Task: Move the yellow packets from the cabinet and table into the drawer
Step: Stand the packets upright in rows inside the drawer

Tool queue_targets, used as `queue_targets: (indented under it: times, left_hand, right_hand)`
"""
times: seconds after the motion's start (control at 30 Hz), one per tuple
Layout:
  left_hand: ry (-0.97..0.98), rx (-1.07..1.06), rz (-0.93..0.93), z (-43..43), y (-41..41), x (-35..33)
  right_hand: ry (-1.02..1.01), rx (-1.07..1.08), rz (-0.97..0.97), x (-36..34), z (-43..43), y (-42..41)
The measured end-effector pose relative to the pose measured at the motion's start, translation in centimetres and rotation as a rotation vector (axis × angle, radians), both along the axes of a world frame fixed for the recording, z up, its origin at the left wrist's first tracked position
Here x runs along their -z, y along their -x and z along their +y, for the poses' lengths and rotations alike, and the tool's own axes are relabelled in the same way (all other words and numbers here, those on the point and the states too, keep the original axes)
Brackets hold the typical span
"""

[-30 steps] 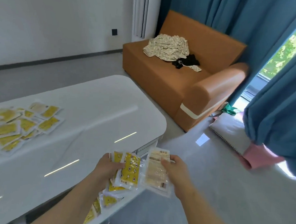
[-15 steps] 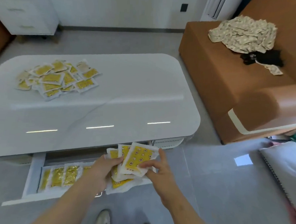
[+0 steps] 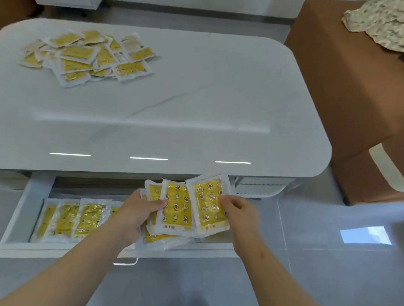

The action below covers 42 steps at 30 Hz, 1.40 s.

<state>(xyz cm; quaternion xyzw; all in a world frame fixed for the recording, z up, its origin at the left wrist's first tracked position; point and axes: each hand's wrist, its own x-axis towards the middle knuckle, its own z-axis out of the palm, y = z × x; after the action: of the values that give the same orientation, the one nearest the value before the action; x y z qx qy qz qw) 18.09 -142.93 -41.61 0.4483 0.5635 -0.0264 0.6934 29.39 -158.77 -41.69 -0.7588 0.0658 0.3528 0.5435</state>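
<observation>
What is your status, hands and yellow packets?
Left hand grips fan of yellow plastic packets; right hand pinches front one. White drawer open beneath, partly filled. Loose pile on white table. Nothing blocking.

Both bare forearms rise from the bottom of the view and converge: the left arm slants in from the lower left, the right arm from the lower right of centre. The left grip holds a fan of packets, thumb laid across their face, fingers hidden behind. The right grip pinches the right edge of the front packet between thumb and curled fingertips. The two grips sit level, near each other but apart, over the right part of the drawer, just before the near edge of the tabletop.
</observation>
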Motion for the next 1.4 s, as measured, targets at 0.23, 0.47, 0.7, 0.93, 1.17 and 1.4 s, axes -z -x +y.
queue_targets:
  times: [0.23, 0.47, 0.7, 0.93, 1.17, 1.4]
  left_hand:
    - [-0.122, -0.029, -0.038, 3.4, -2.2, 12.8]
    - [-0.297, 0.215, -0.04, 5.7, -4.7, 18.7]
    - [-0.357, 0.386, 0.09, 5.5, -4.0, 19.1]
    - [-0.335, 0.52, 0.157, 4.4, -2.7, 18.4]
    - [-0.358, 0.619, 0.171, 3.8, -1.9, 18.1]
    - [-0.231, 0.33, -0.021, 5.2, -2.3, 17.8]
  right_hand:
    - [-0.028, -0.175, -0.049, 15.0, 3.0, -3.3]
    - [0.04, -0.374, 0.028, 20.1, 5.1, -7.3]
    - [0.154, -0.444, -0.068, 20.3, 4.7, -6.8]
    - [0.516, -0.785, -0.401, 20.2, 4.4, -5.9]
    - [0.79, -0.898, -0.563, 20.1, 4.5, -4.3]
    - [0.214, -0.716, -0.472, 17.9, 6.1, -3.1]
